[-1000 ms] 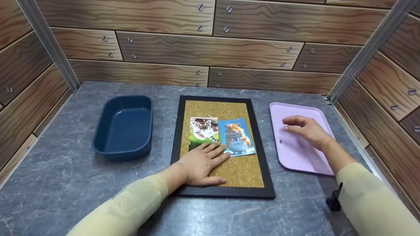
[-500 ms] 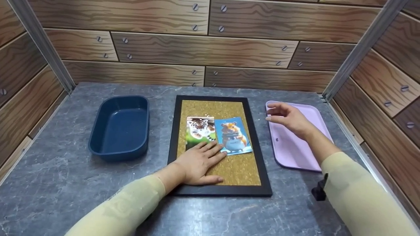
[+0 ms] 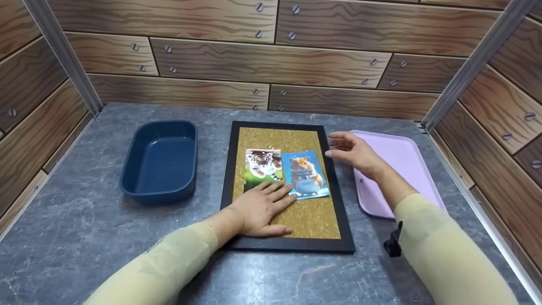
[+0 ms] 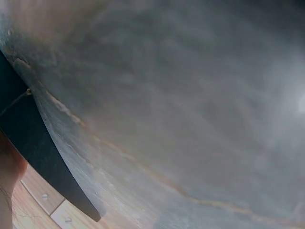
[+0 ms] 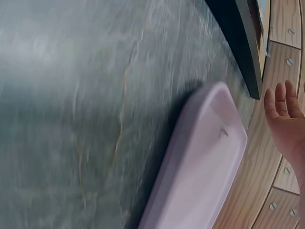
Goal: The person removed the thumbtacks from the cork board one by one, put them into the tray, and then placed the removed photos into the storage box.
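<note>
My left hand [image 3: 261, 210] lies flat on a black-framed cork board [image 3: 313, 220], its fingers spread and fingertips over the lower edge of a tiger picture [image 3: 262, 165]. Beside that card lies a hamster picture [image 3: 305, 176], its left edge close to the same fingertips. Above the board's right edge hovers my right hand [image 3: 360, 156], its thumb and fingers loosely bent and apart, with nothing visible between them. Tiny shiny specks show at the tiger picture's top edge, too small to identify. In the right wrist view the right hand [image 5: 288, 119] appears at the far right.
A lilac tray [image 3: 406, 169] lies to the right of the board, partly under my right forearm, with a small dark spot on its left side. A deep blue bin [image 3: 159, 197] stands to the left. Wood-patterned walls [image 3: 211, 63] enclose the grey marbled table [image 3: 288, 279].
My right hand has moved left, from over the lilac tray to beside the board's right edge. My left hand and both pictures have stayed in place.
</note>
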